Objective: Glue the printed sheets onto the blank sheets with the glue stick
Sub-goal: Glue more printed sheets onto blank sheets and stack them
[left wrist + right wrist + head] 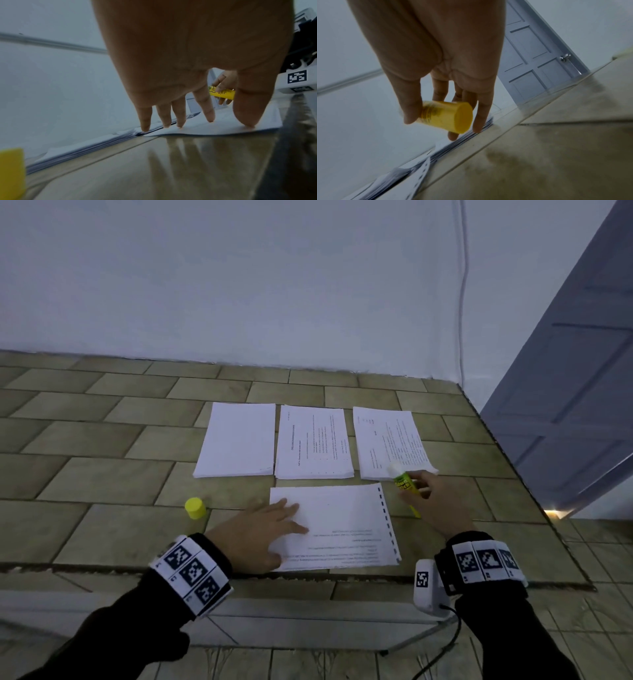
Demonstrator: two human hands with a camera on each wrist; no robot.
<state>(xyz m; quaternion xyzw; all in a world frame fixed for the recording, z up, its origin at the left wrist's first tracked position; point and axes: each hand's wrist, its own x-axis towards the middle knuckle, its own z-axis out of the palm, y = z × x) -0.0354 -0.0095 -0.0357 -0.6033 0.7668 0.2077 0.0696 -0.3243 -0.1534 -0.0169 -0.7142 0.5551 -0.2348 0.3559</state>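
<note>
On the floor: we have three stacks in a row by the wall, a blank stack point(236, 440) on the left, a middle stack point(313, 441) and a right stack point(390, 441) that both show print.
Nearest us: a separate sheet point(337, 525) lies in front of the row, faint lines of print on its near half and a dashed strip down its right edge.
Progress: we judge we are early on this sheet; we cannot see glue on the paper, and whether any pair in the stacks is already stuck we cannot tell.
Left to do: by our reading, glue goes onto the sheet, it gets mated with its partner, and the stacks behind say plenty more follow.
Cap: off and standing on the tiles point(195, 508), left of the sheet and apart from it, so the stick is ready.
Left hand: our left hand point(260, 534) lies flat on the sheet's left part, fingers point(179, 121) straight and spread, tips pressing the paper down; it grasps nothing.
Right hand: our right hand point(433, 501) pinches the glue stick point(404, 482) between thumb and fingers, the remaining fingers loosely extended.
Stick position: it is held up off the floor, just right of the sheet, white tip pointing toward the right stack's near corner; it touches no paper that we can see.
</note>
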